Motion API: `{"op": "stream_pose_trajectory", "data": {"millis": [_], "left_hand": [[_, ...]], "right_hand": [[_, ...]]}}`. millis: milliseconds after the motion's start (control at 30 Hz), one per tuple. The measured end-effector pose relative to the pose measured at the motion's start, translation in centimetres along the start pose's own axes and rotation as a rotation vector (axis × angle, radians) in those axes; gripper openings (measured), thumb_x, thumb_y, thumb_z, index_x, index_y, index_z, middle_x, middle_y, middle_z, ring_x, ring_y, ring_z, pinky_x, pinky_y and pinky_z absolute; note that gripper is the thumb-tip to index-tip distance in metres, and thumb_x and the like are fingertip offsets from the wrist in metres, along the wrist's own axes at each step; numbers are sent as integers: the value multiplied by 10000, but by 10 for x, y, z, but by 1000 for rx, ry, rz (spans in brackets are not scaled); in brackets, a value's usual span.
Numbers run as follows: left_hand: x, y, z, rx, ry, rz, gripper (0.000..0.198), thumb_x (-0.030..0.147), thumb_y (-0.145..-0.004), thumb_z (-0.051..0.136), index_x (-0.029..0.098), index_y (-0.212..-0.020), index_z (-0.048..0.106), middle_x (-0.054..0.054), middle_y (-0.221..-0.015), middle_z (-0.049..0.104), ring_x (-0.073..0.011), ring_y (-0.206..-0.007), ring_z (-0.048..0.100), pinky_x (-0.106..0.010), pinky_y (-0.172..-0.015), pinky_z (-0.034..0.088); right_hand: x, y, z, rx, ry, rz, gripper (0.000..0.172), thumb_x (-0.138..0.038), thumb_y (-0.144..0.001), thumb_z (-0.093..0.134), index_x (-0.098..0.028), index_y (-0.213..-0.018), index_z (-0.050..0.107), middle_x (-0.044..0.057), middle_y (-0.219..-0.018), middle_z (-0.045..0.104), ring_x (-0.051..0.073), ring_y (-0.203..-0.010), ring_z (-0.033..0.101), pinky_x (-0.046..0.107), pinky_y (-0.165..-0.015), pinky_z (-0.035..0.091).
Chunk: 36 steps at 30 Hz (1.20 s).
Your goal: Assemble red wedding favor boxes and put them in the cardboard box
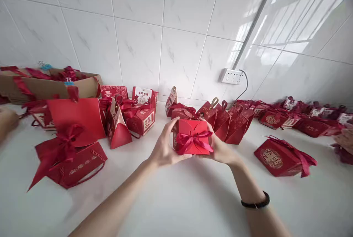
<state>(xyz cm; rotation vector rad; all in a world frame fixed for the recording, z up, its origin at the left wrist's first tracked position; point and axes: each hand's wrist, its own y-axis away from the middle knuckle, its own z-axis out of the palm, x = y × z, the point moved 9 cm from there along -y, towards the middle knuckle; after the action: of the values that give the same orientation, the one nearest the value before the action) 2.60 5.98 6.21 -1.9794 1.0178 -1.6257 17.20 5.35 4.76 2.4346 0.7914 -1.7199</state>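
Observation:
A small red gift box (194, 128) with a crimson ribbon bow on its front is held over the white table. My left hand (164, 145) grips its left side, thumb near the lower edge and fingers along the upper corner. On the opposite side, my right hand (219, 148) is closed round the box in the same way. Part of the box's sides is hidden by my hands. Just behind it stand another red box with a ribbon (183, 112) and several red triangular boxes (220, 121).
A large red box with a bow and cord handle (79, 163) lies left, a hexagonal red box (281, 156) right. Several gift boxes (311, 124) line the wall. A cardboard carton (11, 86) sits far left, near another person's hand (8, 119). A power strip (231, 76) is on the wall.

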Motion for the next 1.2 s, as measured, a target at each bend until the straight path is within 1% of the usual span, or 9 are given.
{"op": "stream_pose_trajectory", "data": {"millis": [100,200,333,467,700,900,1033,1133,1200], "left_hand": [[1,0,0,-1,-2,0,1009,322,-578,827,219,-1407,261,-135,-1403,385,-314,-1248,444,-489,-1061,379],[-1,0,1,-6,13,-28,983,338,-596,813,209,-1401,265,-142,-1384,401,-306,-1206,477,-472,-1020,419],[-4,1,2,-6,24,-62,961,363,-616,805,213,-1397,266,-139,-1392,389,-301,-1236,447,-442,-998,437],[-4,1,2,-5,36,-60,948,389,-626,797,227,-1397,269,-131,-1387,391,-293,-1222,459,-445,-1000,430],[-6,1,-1,0,24,-103,969,429,-606,809,224,-1395,286,-145,-1373,414,-323,-1217,466,-483,-991,433],[-5,0,-4,-3,19,-110,985,465,-583,818,212,-1380,299,-152,-1362,420,-345,-1246,437,-501,-993,426],[-8,-1,-6,-10,44,-140,966,469,-572,817,200,-1360,328,-144,-1326,459,-335,-1191,477,-516,-1011,394],[-10,-1,-2,-52,83,-132,945,487,-637,768,211,-1397,280,-144,-1351,438,-324,-1189,481,-515,-1036,370],[-10,0,3,-107,101,-93,950,525,-699,704,229,-1443,192,-145,-1407,377,-332,-1264,421,-512,-1067,342]], "right_hand": [[-3,0,1,-22,-50,8,1203,-219,-634,792,-347,-1480,-53,128,-1430,304,281,-1247,448,471,-1007,436],[-4,0,1,-30,-92,9,1167,-234,-634,799,-344,-1484,7,122,-1437,331,291,-1289,414,457,-994,453],[-3,0,-1,-39,-126,11,1127,-300,-632,821,-307,-1489,90,128,-1459,346,299,-1344,351,468,-1028,418],[-4,0,0,-49,-168,9,1143,-373,-625,829,-303,-1492,87,126,-1495,303,283,-1364,328,482,-1093,331],[-6,1,2,-61,-177,15,1135,-398,-624,830,-301,-1491,103,128,-1458,365,282,-1340,365,482,-1079,348],[-4,1,3,-67,-186,35,1172,-398,-601,839,-316,-1491,82,121,-1510,274,280,-1374,317,483,-1095,325],[-3,1,5,-70,-187,45,1155,-418,-590,840,-326,-1480,111,119,-1516,268,292,-1382,305,496,-1088,330],[-4,0,1,-20,-175,46,1087,-440,-591,833,-315,-1454,184,118,-1509,281,297,-1374,317,515,-1097,309],[-6,0,-3,20,-173,27,998,-442,-607,823,-300,-1421,262,119,-1472,350,297,-1342,373,519,-1094,315]]}}
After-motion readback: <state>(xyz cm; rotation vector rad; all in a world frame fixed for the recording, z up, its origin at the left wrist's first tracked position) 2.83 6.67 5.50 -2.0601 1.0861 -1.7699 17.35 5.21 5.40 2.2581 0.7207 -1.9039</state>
